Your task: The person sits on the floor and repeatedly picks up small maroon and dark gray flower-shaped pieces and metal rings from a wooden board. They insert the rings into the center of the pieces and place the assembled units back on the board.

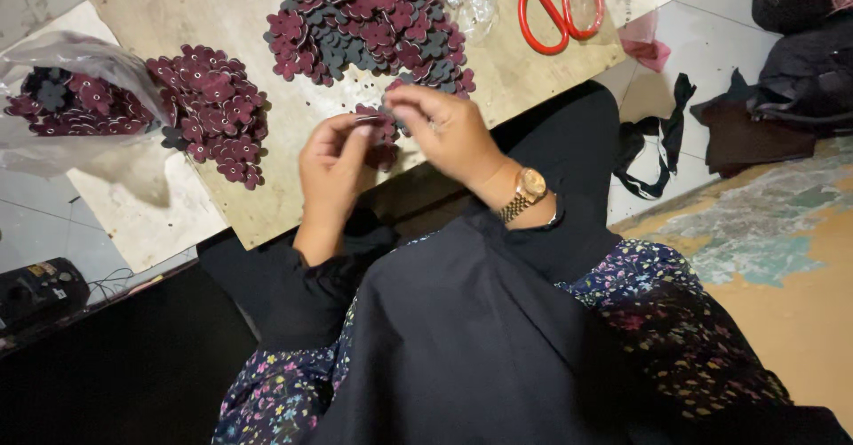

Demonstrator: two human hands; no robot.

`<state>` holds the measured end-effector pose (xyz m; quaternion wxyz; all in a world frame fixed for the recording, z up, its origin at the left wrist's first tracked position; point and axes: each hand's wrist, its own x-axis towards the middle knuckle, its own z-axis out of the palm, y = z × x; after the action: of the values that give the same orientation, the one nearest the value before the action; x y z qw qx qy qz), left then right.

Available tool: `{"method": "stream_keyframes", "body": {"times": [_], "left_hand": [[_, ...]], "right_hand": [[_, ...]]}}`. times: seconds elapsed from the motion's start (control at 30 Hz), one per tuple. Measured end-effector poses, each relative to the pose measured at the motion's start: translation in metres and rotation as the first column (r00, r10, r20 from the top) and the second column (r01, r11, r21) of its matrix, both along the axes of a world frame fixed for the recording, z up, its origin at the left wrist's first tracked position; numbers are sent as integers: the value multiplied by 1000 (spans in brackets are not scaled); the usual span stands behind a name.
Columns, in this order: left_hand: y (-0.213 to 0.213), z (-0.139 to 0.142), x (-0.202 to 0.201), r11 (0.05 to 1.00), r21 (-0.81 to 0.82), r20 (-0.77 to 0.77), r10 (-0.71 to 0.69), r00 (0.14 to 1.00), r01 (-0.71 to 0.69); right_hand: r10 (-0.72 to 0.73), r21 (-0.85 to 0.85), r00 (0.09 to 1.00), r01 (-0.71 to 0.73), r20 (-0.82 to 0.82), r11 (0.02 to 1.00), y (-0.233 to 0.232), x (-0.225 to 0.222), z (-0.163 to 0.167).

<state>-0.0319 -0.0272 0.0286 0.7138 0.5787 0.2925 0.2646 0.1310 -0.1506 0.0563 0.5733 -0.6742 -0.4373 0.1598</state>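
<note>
both the left hand (330,168) and right hand (444,125) pinch one maroon flower piece (380,131) between them. a finished-looking heap (216,107) lies left on the desk (204,10); the larger mixed pile (364,23) seems left to do.

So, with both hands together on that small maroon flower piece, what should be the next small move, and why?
Probably press the parts together between the fingertips and then lay the finished piece on the left pile. The left hand and right hand both pinch one maroon flower piece just above the board, so it seems mid-assembly. What the fingertips hold against it is too small to tell.
</note>
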Motion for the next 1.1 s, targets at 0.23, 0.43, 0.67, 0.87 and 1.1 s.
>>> {"method": "stream_keyframes", "body": {"times": [0.23, 0.43, 0.67, 0.87, 1.1], "left_hand": [[76, 1, -56, 461, 887, -226, 480, 848, -24], [107, 4, -60, 370, 917, -361, 603, 711, 152], [48, -8, 1, 313, 947, -239, 516, 823, 78], [-6, -14, 47, 523, 831, -375, 273, 886, 191], [-22, -3, 45, 454, 874, -348, 341, 873, 172]], "right_hand": [[-268, -7, 857, 302, 441, 953, 16, 102, -44], [-221, -64, 788, 312, 575, 948, 31, 132, -76], [-273, -6, 774, 336, 571, 942, 34, 133, -78], [-278, 14, 822, 313, 496, 950, 29, 134, -81], [-248, -25, 814, 307, 525, 951, 29, 136, -73]]}}
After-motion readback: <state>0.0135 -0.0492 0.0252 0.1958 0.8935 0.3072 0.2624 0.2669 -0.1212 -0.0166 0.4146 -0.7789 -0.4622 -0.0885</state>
